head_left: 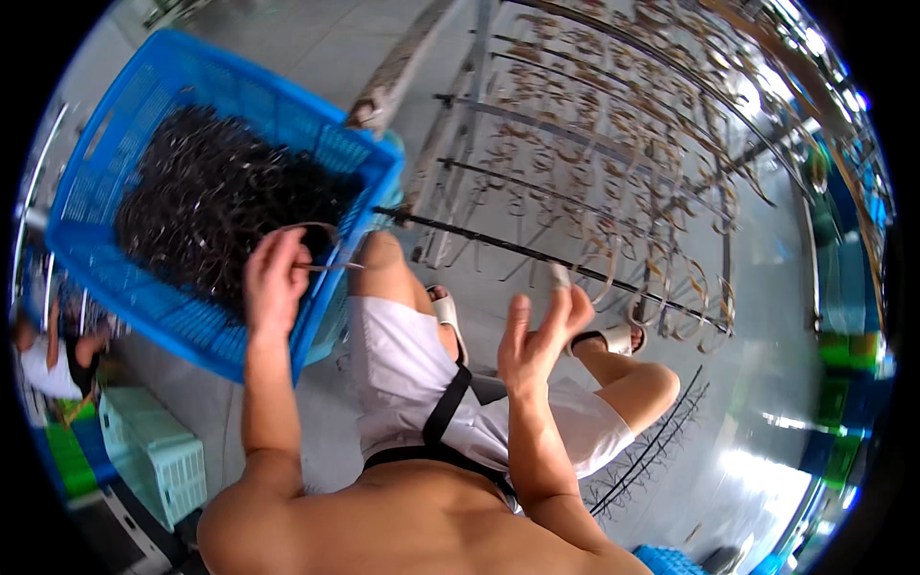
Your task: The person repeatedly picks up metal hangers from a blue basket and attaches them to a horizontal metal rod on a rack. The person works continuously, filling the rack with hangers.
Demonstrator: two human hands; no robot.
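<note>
My left hand (pixel 275 280) is over the near right side of a blue plastic basket (pixel 72 206), its fingers closed on a thin curved band (pixel 331 266). Many dark, shiny ring-like bands (pixel 211 182) lie in a tangled heap inside the basket. In front of me my right hand (pixel 541 335) is raised just short of the lowest black bar (pixel 498 241) of a rack. Its thumb and fingers are apart with nothing seen between them, and one fingertip has a pale cover. Rows of brownish curved bands (pixel 661 264) hang from the rack's bars.
A weathered wooden post (pixel 393 72) rises beside the basket. On the floor at right lies a black rod (pixel 652 446) with many prongs. A pale green crate (pixel 153 460) stands at lower left. Another person (pixel 57 364) is at far left. Stacked coloured crates (pixel 839 402) line the right.
</note>
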